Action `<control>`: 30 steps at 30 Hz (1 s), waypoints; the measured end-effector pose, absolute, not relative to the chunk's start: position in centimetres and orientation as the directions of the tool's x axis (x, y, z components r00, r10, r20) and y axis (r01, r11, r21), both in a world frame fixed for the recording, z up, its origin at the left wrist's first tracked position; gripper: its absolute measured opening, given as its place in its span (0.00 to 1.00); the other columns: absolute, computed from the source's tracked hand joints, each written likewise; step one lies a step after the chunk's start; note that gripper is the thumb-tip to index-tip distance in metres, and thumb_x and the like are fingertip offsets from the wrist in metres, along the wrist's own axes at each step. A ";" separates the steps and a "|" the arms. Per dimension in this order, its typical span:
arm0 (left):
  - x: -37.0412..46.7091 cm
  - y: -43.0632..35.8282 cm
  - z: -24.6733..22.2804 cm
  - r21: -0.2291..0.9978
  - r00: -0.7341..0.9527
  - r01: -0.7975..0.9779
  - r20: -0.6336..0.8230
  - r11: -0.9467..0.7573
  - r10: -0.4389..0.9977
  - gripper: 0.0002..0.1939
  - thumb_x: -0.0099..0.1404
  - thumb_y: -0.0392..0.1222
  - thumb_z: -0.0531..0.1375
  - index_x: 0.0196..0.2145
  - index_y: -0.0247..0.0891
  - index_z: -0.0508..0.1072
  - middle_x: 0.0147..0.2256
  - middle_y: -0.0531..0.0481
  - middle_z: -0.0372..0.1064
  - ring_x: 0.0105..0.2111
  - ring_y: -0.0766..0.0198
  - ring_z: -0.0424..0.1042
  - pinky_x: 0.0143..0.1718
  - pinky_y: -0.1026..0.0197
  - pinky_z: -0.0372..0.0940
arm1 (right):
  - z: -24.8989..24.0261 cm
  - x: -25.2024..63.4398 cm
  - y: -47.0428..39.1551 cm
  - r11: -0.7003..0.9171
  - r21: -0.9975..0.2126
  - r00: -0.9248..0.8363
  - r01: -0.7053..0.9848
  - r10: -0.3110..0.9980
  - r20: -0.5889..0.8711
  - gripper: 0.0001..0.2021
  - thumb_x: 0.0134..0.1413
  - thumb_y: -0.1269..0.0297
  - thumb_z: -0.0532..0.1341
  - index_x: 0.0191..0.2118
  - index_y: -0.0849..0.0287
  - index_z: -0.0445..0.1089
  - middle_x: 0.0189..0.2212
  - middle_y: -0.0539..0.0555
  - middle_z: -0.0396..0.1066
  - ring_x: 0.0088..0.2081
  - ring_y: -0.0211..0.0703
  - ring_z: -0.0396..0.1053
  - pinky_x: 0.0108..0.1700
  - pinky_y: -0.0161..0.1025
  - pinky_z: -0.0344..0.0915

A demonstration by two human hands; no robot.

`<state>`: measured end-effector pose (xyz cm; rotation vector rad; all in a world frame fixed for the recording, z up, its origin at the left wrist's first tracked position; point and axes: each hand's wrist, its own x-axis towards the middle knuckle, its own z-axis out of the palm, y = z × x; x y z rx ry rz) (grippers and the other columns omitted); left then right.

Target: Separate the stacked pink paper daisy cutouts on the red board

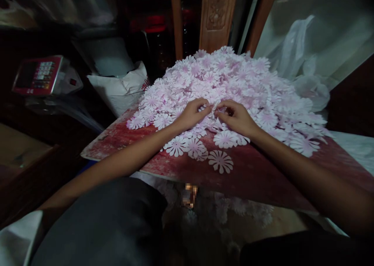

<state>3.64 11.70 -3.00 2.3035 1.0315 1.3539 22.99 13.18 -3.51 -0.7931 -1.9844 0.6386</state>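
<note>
Dim room, uneven light, left side near black. Pale wall [347, 24] at right, translucent plastic bag [314, 92] near it. Wooden chair back [217, 24] beyond worn red tabletop [254, 172]: 1 carved panel between 2 plain uprights. Left: red-faced keypad device [36, 77], white sack [117, 88]. Floor too dark to read.

head view | worn on head | forward and down | tabletop [257, 180] near
</note>
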 end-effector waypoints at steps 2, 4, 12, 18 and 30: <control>3.7 11.8 -3.1 0.540 0.299 0.459 0.653 -0.705 0.695 0.12 0.66 0.42 0.56 0.25 0.36 0.65 0.25 0.53 0.61 0.31 0.65 0.62 0.34 0.62 0.56 | -3.5 22.9 13.4 0.676 -0.680 -0.416 0.285 0.726 0.548 0.05 0.52 0.64 0.61 0.33 0.58 0.71 0.29 0.50 0.64 0.27 0.36 0.58 0.32 0.38 0.56; 3.8 11.8 -3.1 0.536 0.294 0.482 0.646 -0.693 0.705 0.13 0.66 0.41 0.55 0.25 0.36 0.65 0.25 0.54 0.61 0.30 0.66 0.62 0.33 0.62 0.56 | -3.5 22.8 13.4 0.685 -0.668 -0.422 0.291 0.719 0.552 0.05 0.52 0.64 0.61 0.32 0.59 0.71 0.29 0.50 0.65 0.27 0.37 0.59 0.33 0.39 0.56; 4.2 11.6 -2.8 0.538 0.299 0.495 0.632 -0.682 0.715 0.13 0.66 0.43 0.55 0.25 0.36 0.64 0.24 0.54 0.59 0.28 0.67 0.61 0.31 0.64 0.55 | -3.7 23.1 13.6 0.744 -0.592 -0.452 0.310 0.664 0.596 0.05 0.52 0.64 0.60 0.33 0.59 0.70 0.29 0.51 0.64 0.31 0.40 0.61 0.37 0.40 0.57; 4.1 11.9 -3.0 0.562 0.289 0.497 0.611 -0.661 0.737 0.13 0.65 0.44 0.55 0.25 0.37 0.64 0.24 0.54 0.59 0.27 0.67 0.60 0.30 0.64 0.54 | -3.7 23.1 13.7 0.720 -0.617 -0.449 0.319 0.688 0.571 0.03 0.53 0.65 0.60 0.33 0.58 0.70 0.31 0.51 0.65 0.31 0.39 0.61 0.37 0.40 0.57; 4.2 12.0 -3.1 0.580 0.282 0.478 0.609 -0.659 0.741 0.11 0.65 0.39 0.56 0.25 0.37 0.64 0.24 0.54 0.60 0.28 0.67 0.61 0.32 0.63 0.58 | -3.6 23.1 13.8 0.709 -0.632 -0.451 0.313 0.696 0.558 0.01 0.52 0.67 0.61 0.32 0.58 0.70 0.30 0.51 0.65 0.32 0.40 0.61 0.34 0.39 0.57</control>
